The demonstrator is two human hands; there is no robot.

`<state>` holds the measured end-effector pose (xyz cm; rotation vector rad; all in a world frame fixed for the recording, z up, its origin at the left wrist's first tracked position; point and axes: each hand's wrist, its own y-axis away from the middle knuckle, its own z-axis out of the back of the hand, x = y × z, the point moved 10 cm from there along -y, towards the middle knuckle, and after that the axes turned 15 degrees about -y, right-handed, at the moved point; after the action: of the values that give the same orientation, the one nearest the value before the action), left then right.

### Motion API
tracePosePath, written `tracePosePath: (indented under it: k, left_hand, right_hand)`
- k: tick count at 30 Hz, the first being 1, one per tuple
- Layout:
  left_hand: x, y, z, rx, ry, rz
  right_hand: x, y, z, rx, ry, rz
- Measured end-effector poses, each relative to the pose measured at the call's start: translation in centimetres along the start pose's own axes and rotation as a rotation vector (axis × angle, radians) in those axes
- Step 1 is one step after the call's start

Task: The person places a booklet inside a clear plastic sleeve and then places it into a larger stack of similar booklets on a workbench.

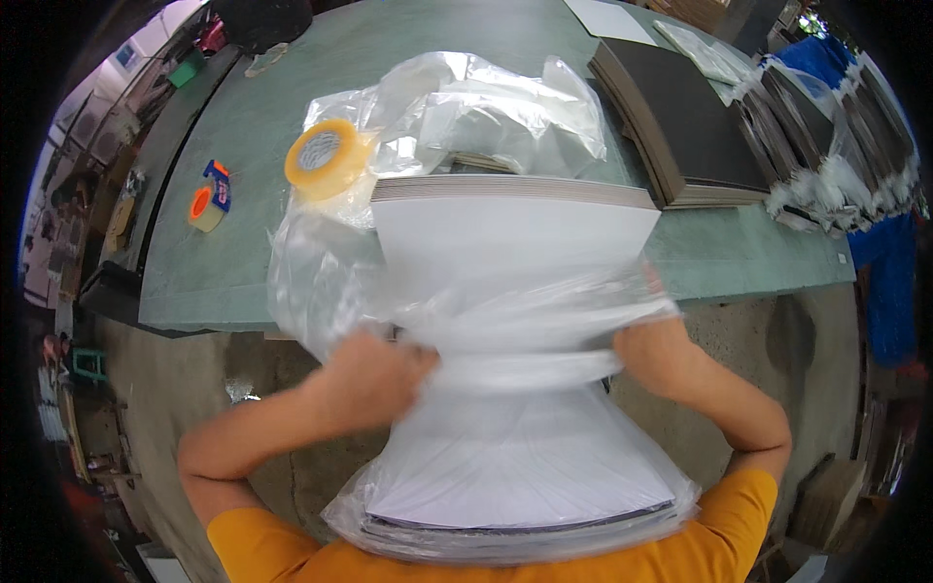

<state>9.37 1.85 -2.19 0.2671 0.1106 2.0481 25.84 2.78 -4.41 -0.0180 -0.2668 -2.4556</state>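
Observation:
A thick stack of white boards [515,228] leans from the table's front edge toward my chest. Its near part is inside a clear plastic bag [505,476], while the far end sticks out bare. My left hand [377,377], a little blurred, is closed on the bag's gathered plastic at the stack's left side. On the opposite side my right hand [658,352] grips the same bag, its fingers partly hidden by the film. Wrinkled plastic runs across the stack between both hands.
On the green table [243,262] lie a roll of clear tape [326,158], crumpled clear plastic [466,102] and a tape dispenser [210,197]. A stack of dark boards [680,121] stands right, beside plastic-wrapped bundles [826,131]. A green stool [89,363] is far left.

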Motion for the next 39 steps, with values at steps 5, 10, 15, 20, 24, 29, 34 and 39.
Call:
tracePosePath:
  k: [5, 10, 15, 20, 24, 29, 34, 39]
  left_hand:
    - [2.5, 2.1, -3.7, -0.034, 0.045, 0.215]
    - [12.7, 9.2, -0.9, -0.679, 0.89, 0.928]
    - [15.8, 7.5, 3.1, -0.807, 0.066, 1.035]
    - [11.2, 2.9, 4.0, -0.569, 0.105, 0.788]
    - [10.6, 3.2, 3.6, -0.541, 0.093, 0.763]
    - [11.8, 2.4, 5.0, -0.554, 0.057, 0.76]
    - [8.9, 5.5, 6.3, -0.84, 0.158, 0.528]
    - [9.9, 5.7, -2.0, -0.557, 1.513, 0.387]
  right_hand:
    - [-4.9, 1.5, 6.2, -0.467, -0.772, -0.357]
    - [-7.0, 4.8, 7.8, -0.975, -0.678, -0.439]
    - [-2.7, 1.6, 9.3, -0.998, -0.506, -0.165]
    - [-5.6, 3.0, 7.6, -0.894, -0.363, -0.363]
    - [-6.3, 4.8, 6.7, -0.954, -0.564, -0.35]
    - [-6.2, 3.2, 8.6, -0.885, -0.413, -0.36]
    - [-5.7, 7.3, 8.7, -0.993, -0.712, -0.156]
    - [-8.6, 6.7, -0.5, -0.519, -1.927, 0.015]
